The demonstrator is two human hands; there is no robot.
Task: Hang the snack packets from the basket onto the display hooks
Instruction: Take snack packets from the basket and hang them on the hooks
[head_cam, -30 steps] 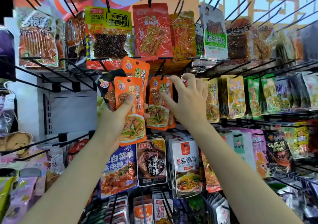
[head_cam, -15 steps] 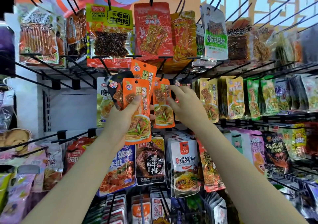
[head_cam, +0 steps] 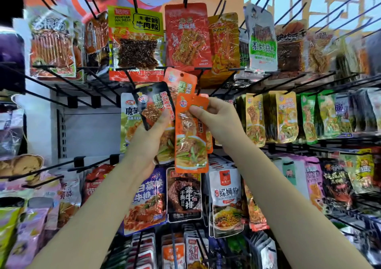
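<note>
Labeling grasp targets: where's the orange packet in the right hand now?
Head view, centre: the orange packet is pinched near its top by the right hand, just right of the left hand with its black packet.

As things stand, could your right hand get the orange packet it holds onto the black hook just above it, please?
Probably yes. The right hand pinches the orange packet near its top, the punched hole is uncovered, and the black hook ends just above with open space in front. The left hand, holding other packets, sits off to one side.
</note>
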